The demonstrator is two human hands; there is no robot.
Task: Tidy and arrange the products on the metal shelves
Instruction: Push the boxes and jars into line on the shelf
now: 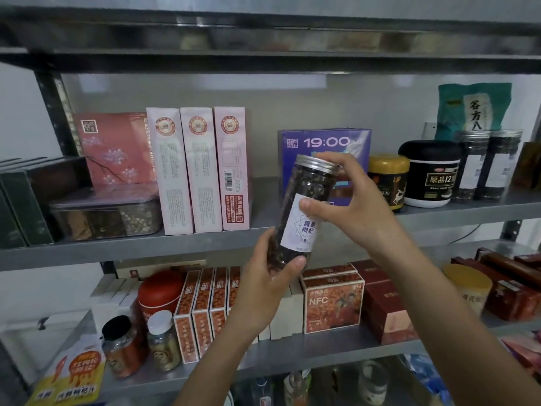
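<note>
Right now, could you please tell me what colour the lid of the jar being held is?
Silver metal lid on the jar, clearest in head view.

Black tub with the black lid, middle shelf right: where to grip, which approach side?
Probably the black tub by its lid, coming from the front and above. The gold-lidded jar and the dark clear jars crowd its sides, leaving little finger room around the body; its top is free.

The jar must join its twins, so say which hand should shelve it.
Right, probably. The right hand holds the jar near its lid, and the matching jars stand far right; the left hand grips its base, farther away.
</note>
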